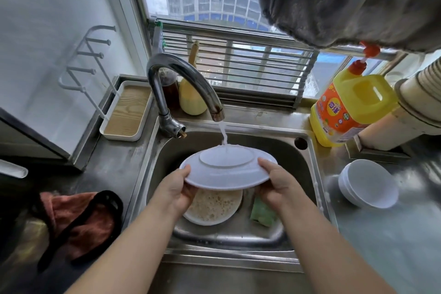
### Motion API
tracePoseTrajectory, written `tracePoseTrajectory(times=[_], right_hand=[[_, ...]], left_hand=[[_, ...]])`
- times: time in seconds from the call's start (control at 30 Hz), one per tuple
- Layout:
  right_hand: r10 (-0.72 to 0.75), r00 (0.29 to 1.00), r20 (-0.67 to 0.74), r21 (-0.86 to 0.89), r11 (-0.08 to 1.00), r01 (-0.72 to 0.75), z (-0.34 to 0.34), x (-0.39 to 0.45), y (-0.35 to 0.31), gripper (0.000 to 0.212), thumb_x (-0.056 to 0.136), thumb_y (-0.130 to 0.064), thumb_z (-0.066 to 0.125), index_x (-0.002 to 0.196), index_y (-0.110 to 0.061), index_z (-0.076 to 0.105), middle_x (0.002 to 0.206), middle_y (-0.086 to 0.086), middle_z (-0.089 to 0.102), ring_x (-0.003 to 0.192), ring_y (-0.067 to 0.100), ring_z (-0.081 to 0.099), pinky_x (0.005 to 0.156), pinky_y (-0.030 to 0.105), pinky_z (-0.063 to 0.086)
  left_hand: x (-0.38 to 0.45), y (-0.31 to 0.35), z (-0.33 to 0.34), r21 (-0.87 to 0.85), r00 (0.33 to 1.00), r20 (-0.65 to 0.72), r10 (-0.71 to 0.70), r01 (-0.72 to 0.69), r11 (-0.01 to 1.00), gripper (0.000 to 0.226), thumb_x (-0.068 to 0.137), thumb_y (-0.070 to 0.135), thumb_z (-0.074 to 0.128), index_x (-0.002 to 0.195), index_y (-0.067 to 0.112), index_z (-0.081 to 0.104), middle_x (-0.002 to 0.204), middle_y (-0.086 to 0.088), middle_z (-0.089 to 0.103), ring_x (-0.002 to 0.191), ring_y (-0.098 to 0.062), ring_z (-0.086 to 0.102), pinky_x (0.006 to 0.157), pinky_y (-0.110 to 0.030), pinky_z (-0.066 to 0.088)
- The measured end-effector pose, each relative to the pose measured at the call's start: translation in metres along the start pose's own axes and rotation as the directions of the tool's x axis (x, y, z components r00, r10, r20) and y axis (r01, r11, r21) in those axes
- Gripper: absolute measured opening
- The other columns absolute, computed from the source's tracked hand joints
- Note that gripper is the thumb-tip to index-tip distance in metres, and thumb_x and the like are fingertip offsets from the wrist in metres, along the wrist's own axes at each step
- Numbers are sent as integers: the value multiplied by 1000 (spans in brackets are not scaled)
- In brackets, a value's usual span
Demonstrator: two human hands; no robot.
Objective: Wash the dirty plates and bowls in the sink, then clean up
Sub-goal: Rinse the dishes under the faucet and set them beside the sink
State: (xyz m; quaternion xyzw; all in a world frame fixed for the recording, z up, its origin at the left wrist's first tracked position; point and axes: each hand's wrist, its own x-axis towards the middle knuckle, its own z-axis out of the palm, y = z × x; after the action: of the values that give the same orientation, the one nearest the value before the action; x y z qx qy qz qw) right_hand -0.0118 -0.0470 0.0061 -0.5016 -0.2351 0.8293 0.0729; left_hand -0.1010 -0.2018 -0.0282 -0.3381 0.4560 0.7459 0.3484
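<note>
Plates (pixel 228 170): 1 gripped by both hands' fingers (pixel 267 164) | foamy dish (pixel 213 206): 1 | bowls (pixel 368 184): 2 stacked

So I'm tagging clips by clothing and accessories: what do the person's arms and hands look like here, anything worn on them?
Both forearms are bare up to the frame's lower edge, with no sleeves in view. The left hand and right hand wear no gloves, and no rings, watch or bracelet show on the visible fingers or wrists. Nails appear short and unpainted, though only a few show.
</note>
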Motion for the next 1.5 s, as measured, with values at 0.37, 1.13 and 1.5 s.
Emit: tracePoseTrajectory(times=[0.37, 1.13, 1.5], right_hand=[[-6, 999, 46, -65, 998, 9, -13, -1, 3, 14, 94, -9, 55, 100, 2, 60, 79, 16, 72, 67, 25, 71, 59, 37, 59], [79, 995, 63, -84, 994, -73, -53, 34, 28, 32, 101, -31, 44, 116, -11, 64, 108, 13, 71, 99, 29, 67, 89, 49, 53], [-463, 886, 0, -558, 735, 384, -43, 26, 7, 32, 94, -37, 55, 94, -6, 58, 90, 15, 65, 76, 26, 62, 66, 36, 53]], left_hand=[[3, -4, -13, 49, 999, 37, -7, 5, 999, 33, 100, 29, 48, 120, 7, 60, 109, -17, 69, 93, -29, 65, 83, -42, 55], [-24, -16, -42, 114, 888, 415, 197, -266, 957, 57, 54, 17, 86, 108, 13, 67, 97, -8, 74, 87, -20, 71, 65, -26, 58], [-13, -16, -41, 303, 980, 193, -44, -17, 953, 23, 101, 21, 45, 114, 8, 59, 96, -8, 72, 81, -24, 70, 63, -37, 58]])
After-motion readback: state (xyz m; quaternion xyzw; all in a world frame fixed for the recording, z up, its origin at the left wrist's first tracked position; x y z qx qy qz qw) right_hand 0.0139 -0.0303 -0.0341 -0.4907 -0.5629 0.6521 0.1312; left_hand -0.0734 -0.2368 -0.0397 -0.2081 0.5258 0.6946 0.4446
